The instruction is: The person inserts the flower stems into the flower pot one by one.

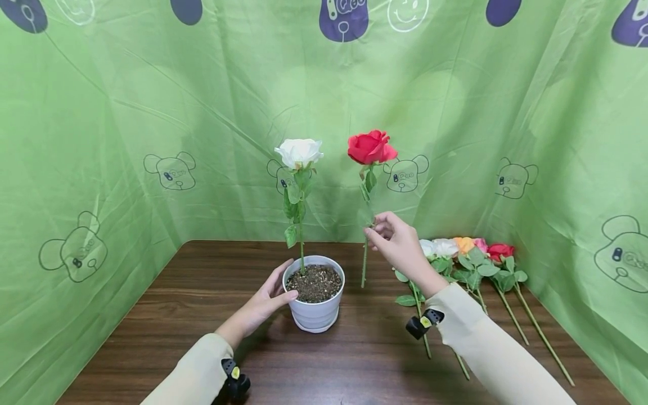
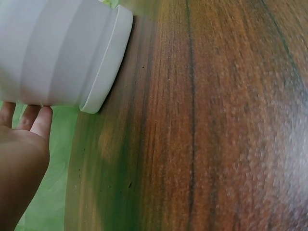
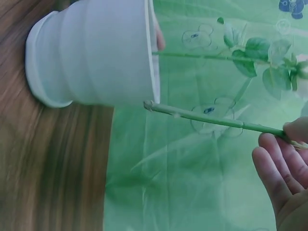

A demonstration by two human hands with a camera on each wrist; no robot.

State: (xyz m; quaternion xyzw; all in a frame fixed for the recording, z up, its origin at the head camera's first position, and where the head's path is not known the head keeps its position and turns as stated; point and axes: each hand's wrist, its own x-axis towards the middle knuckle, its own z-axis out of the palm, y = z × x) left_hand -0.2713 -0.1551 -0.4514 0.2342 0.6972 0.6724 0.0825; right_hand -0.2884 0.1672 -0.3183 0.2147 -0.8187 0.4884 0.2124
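Left grip [image 1: 265,302] clasps the pot [image 1: 315,315]; a gap beyond its rim [image 1: 342,278], right grip [image 1: 398,242] pinches a red rose [image 1: 371,148].

Soil [image 1: 316,286] hides the foot of the white rose [image 1: 301,211]; the right sleeve [image 1: 473,323] partly covers a lying stem [image 1: 461,365]. The left wrist view crops the pot [image 2: 53,53], the right wrist view the bloom of the red rose [image 3: 216,119].

lettering [image 1: 180,175] on curtain [image 1: 324,95] unreadable
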